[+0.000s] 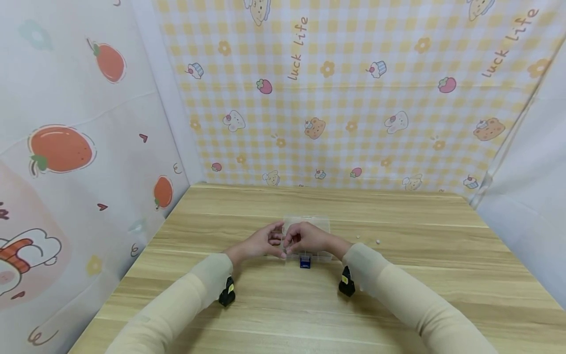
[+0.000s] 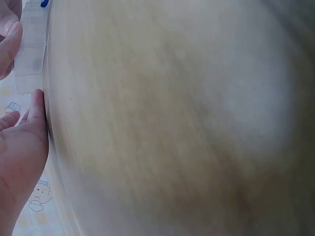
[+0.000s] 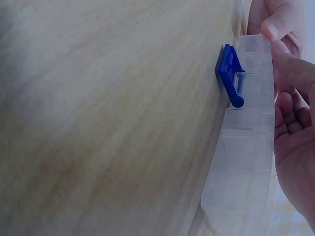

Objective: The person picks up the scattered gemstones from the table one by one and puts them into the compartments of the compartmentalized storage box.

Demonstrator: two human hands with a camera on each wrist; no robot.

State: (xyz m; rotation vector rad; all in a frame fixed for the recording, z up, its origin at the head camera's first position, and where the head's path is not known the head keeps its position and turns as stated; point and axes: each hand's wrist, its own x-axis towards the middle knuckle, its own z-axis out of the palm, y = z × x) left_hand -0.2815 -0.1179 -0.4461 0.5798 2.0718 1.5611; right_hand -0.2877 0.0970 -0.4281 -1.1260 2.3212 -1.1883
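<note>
A clear plastic box [image 1: 324, 225] with compartments lies on the table, its blue latch [image 1: 305, 262] at the near side. Over its left part is my right hand [image 1: 311, 238], fingers curled and tips bunched low at the left end. Whether they pinch something small, I cannot tell. My left hand [image 1: 261, 242] is just left of the box, fingers relaxed and apart, thumb pointing at the right fingertips. In the right wrist view, the left thumb [image 3: 277, 27] and right index finger meet closely by the box's far corner, above its wall [image 3: 241, 157].
Two small white pieces, one nearer [image 1: 378, 241] and one smaller [image 1: 358, 237], lie right of the box on the wooden table [image 1: 283, 305]. A yellow checked cloth [image 1: 353, 108] hangs behind the table, and a printed curtain [image 1: 110, 147] hangs at left.
</note>
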